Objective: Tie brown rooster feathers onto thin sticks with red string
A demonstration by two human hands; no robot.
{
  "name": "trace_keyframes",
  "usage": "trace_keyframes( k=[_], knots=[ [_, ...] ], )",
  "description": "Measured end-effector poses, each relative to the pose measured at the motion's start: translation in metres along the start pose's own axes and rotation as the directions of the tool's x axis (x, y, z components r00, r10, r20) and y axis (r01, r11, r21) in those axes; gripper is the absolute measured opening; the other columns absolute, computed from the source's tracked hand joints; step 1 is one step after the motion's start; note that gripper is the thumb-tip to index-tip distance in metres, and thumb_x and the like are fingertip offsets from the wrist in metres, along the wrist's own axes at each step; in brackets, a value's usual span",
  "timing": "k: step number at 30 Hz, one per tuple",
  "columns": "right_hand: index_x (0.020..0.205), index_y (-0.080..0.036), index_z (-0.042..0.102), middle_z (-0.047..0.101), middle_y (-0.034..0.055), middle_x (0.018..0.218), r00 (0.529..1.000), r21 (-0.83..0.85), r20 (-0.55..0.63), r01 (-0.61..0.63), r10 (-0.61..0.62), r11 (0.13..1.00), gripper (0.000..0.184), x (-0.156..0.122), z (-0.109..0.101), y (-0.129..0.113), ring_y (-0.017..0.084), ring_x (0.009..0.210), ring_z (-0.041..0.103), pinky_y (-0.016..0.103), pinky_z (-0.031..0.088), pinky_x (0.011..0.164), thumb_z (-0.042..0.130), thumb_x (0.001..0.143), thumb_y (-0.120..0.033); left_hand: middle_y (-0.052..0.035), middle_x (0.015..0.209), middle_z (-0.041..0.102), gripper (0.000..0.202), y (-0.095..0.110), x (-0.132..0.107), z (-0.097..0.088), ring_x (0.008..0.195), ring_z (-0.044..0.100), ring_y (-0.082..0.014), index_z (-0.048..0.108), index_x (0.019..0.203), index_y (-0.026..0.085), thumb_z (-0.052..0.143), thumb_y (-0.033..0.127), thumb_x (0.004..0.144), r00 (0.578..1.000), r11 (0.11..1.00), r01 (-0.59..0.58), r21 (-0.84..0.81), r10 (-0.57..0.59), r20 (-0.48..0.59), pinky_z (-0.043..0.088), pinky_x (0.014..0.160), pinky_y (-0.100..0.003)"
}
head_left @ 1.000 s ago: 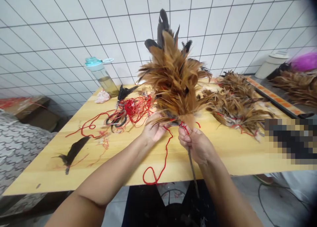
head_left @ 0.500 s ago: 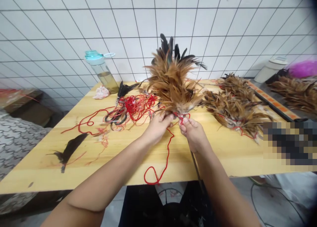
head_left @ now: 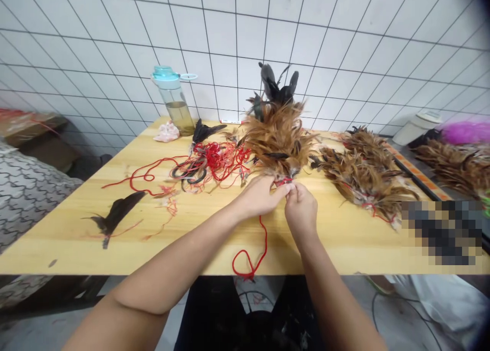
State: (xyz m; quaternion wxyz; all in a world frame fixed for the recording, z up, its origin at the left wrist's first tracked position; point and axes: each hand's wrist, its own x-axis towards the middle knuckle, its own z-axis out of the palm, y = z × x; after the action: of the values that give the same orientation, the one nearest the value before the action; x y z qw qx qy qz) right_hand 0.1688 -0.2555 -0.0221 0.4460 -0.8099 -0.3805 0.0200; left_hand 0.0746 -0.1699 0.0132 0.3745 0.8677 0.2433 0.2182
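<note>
a tall bundle of ginger-brown rooster feathers [head_left: 278, 139], tipped with dark glossy plumes, stands upright above the middle of a pale yellow wooden worktop [head_left: 72, 251], its narrow base gathered between the hands. the left hand [head_left: 260, 197] wraps the bundle's lower end, its fingers [head_left: 270, 193] curled and closed against the soft barbs, apparently to keep the packed stems upright. the right hand [head_left: 301, 209] sits just beside it, with its thumb and forefinger [head_left: 291, 188] pinched almost shut at the base, on or right by a strand of thin red yarn [head_left: 250, 256] that seems to bind the feathers; the fuzzy strand runs down to a loose loop at the worktop's near edge. farther left, a snarl of red thread [head_left: 224, 159] lies over black-handled scissors [head_left: 189, 173], within easy reach, near a clear plastic bottle with a teal lid [head_left: 172, 100] and a crumpled pink cloth [head_left: 166, 132]. a long, dark, tapering feather [head_left: 118, 213] lies toward the left edge, while shaggy brown feather bunches [head_left: 363, 180], flecked with red yarn, lie heaped toward the right edge.
</note>
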Motion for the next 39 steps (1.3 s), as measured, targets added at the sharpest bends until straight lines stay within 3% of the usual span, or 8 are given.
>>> trace_keyframes(
  k=[5, 10, 17, 20, 23, 27, 32, 39],
  knots=[
    [0.087, -0.014, 0.065, 0.066, 0.0095, 0.073, 0.995, -0.368, -0.085, 0.019, -0.054, 0.93, 0.035, -0.014, 0.008, -0.015, 0.016, 0.058, 0.051, 0.029, 0.027, 0.056, 0.034, 0.095, -0.029, 0.0005, 0.055, 0.047, 0.04, 0.0, -0.001, 0.014, 0.055, 0.041, -0.012, 0.049, 0.058, 0.016, 0.046, 0.046, 0.084, 0.988, 0.986, 0.139, -0.096, -0.144, -0.048, 0.027, 0.054, -0.026],
    [0.094, -0.012, 0.065, 0.067, 0.0126, 0.079, 0.994, -0.482, -0.084, 0.015, -0.063, 0.876, 0.036, -0.023, 0.016, -0.021, 0.019, 0.063, 0.057, 0.029, 0.029, 0.055, 0.034, 0.097, -0.03, -0.0017, 0.059, 0.051, 0.038, -0.005, 0.001, 0.028, 0.058, 0.043, -0.0135, 0.051, 0.059, 0.016, 0.047, 0.044, 0.084, 0.955, 0.956, 0.223, -0.193, -0.254, -0.156, 0.029, 0.056, -0.027],
    [0.135, -0.014, 0.043, 0.067, 0.0142, 0.1, 0.98, -0.153, 0.199, 0.03, 0.002, 0.988, 0.047, -0.03, 0.012, -0.021, 0.024, 0.082, 0.061, 0.033, 0.04, 0.069, 0.04, 0.089, -0.019, 0.0017, 0.065, 0.053, 0.025, -0.023, 0.01, 0.029, 0.061, 0.046, -0.0108, 0.057, 0.073, 0.014, 0.054, 0.038, 0.08, 0.966, 0.846, 0.144, -0.513, -0.232, -0.111, 0.034, 0.059, -0.023],
    [0.13, -0.015, 0.045, 0.062, 0.0056, 0.083, 0.9, 0.192, 0.428, -0.003, -0.08, 0.981, 0.049, -0.022, 0.002, -0.014, 0.02, 0.071, 0.056, 0.031, 0.041, 0.067, 0.053, 0.082, -0.024, 0.004, 0.061, 0.049, 0.025, -0.033, 0.014, 0.028, 0.058, 0.043, -0.0085, 0.056, 0.072, 0.014, 0.059, 0.039, 0.077, 0.97, 0.765, 0.132, -0.63, -0.231, -0.077, 0.033, 0.057, -0.022],
    [0.113, -0.017, 0.056, 0.053, -0.0005, 0.072, 0.784, 0.47, 0.6, -0.184, -0.16, 0.863, 0.038, -0.01, -0.014, -0.001, 0.015, 0.065, 0.048, 0.028, 0.039, 0.061, 0.059, 0.08, -0.036, 0.0038, 0.062, 0.051, 0.025, -0.039, 0.017, 0.03, 0.057, 0.044, -0.0075, 0.057, 0.072, 0.014, 0.064, 0.038, 0.073, 0.973, 0.661, 0.117, -0.741, -0.226, -0.048, 0.034, 0.057, -0.021],
    [0.098, -0.019, 0.061, 0.051, -0.002, 0.069, 0.81, 0.604, 0.584, -0.391, -0.052, 0.694, 0.038, 0.001, -0.024, 0.014, 0.01, 0.059, 0.04, 0.024, 0.028, 0.052, 0.068, 0.073, -0.047, 0.0006, 0.069, 0.059, 0.025, -0.041, 0.015, 0.041, 0.062, 0.052, -0.0087, 0.06, 0.077, 0.013, 0.068, 0.036, 0.072, 0.985, 0.529, 0.103, -0.842, -0.175, 0.01, 0.04, 0.061, -0.022],
    [0.08, -0.018, 0.059, 0.055, -0.0009, 0.069, 0.805, 0.683, 0.593, -0.511, 0.013, 0.523, 0.039, 0.007, -0.021, 0.017, 0.008, 0.057, 0.04, 0.021, 0.017, 0.045, 0.078, 0.062, -0.047, 0.0004, 0.064, 0.059, 0.028, -0.038, 0.01, 0.05, 0.057, 0.053, -0.0073, 0.059, 0.07, 0.011, 0.066, 0.037, 0.076, 0.993, 0.542, 0.101, -0.835, -0.1, 0.056, 0.042, 0.06, -0.021],
    [0.063, -0.016, 0.054, 0.048, -0.0034, 0.053, 0.709, 0.633, 0.703, -0.584, -0.06, 0.508, 0.043, 0.017, -0.016, 0.012, 0.005, 0.044, 0.03, 0.021, 0.01, 0.041, 0.072, 0.065, -0.055, 0.0002, 0.052, 0.058, 0.033, -0.035, 0.007, 0.046, 0.05, 0.059, -0.0124, 0.058, 0.066, 0.012, 0.062, 0.041, 0.081, 0.991, 0.537, 0.132, -0.833, -0.063, 0.117, 0.048, 0.057, -0.026]
  ],
)
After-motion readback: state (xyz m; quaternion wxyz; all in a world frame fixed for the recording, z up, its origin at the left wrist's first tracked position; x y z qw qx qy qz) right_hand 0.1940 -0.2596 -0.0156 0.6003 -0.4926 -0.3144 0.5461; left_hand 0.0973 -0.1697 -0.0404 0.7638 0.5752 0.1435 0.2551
